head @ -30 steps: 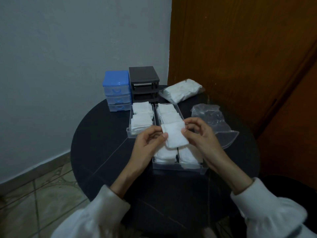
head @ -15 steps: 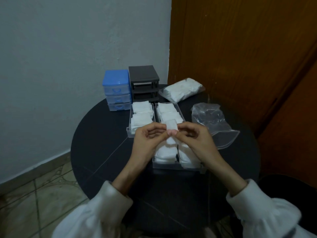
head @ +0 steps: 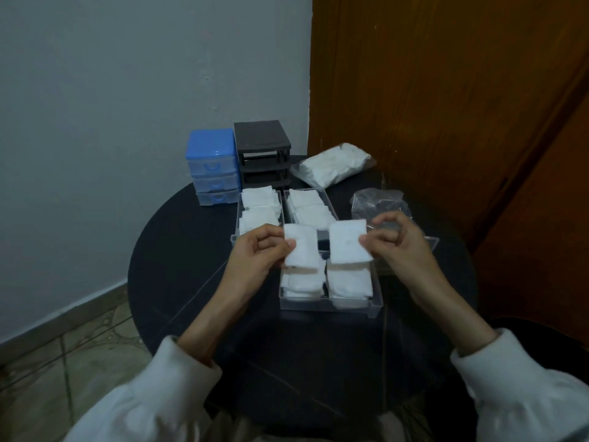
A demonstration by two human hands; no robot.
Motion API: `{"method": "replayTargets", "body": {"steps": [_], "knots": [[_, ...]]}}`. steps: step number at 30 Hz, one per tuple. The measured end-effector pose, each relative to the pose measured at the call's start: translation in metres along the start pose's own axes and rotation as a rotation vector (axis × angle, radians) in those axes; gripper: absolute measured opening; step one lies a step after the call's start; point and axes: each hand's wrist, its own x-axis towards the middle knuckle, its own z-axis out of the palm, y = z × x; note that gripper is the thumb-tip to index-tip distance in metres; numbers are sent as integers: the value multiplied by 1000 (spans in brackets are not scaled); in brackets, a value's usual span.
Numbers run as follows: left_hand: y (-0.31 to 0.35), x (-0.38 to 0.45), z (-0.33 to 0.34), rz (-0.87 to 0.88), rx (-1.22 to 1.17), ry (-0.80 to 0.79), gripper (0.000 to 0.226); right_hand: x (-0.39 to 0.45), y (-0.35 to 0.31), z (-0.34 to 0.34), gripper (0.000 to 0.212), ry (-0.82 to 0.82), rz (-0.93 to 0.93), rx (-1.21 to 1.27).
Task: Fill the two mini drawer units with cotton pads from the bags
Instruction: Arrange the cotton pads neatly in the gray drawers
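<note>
My left hand (head: 256,253) pinches a white cotton pad (head: 301,247), and my right hand (head: 400,242) pinches a second cotton pad (head: 347,242). Both pads hang just above a clear drawer (head: 330,304) that holds stacked pads near me. Two more clear drawers (head: 237,218) with pads lie side by side behind it. The blue drawer unit (head: 212,165) stands at the back left with its drawers in. Beside it the black drawer unit (head: 263,151) stands with empty slots. A full bag of pads (head: 333,164) lies at the back right.
An emptied clear plastic bag (head: 379,204) lies to the right, partly behind my right hand. Everything sits on a small round dark table (head: 178,250). A grey wall is on the left and a wooden door stands close behind on the right.
The pads that both hands held together have been pulled apart. Each hand now holds one pad, the left moved left and the right moved right.
</note>
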Motion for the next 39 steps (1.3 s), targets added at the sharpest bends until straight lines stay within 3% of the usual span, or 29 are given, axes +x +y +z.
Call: {"method": "replayTargets", "body": {"steps": [8,15,19,23,25,28,30,34,39], "knots": [[-14,-5,1,52,285,-4,19,-12,13,-11,12,-144,5,-227],[-18,-12,3,248,665,33,41,-16,17,-9,14,-111,-231,-643],[-22,-13,4,282,754,48,45,-19,19,-6,3,-89,-315,-799],[-16,-16,7,321,807,78,38,-26,12,-2,21,-17,-416,-871],[-18,-17,9,403,865,-12,42,-31,10,3,36,-143,-431,-922],[-25,-17,14,441,1032,-269,48,-37,17,14,57,-411,-368,-1012],[-31,-18,15,387,1146,-349,48,-39,27,20,64,-467,-343,-1130],[-34,-20,14,285,1279,-348,50,-38,37,24,80,-480,-327,-1245],[-31,-20,15,260,1346,-353,50,-35,38,25,72,-502,-311,-1224]]}}
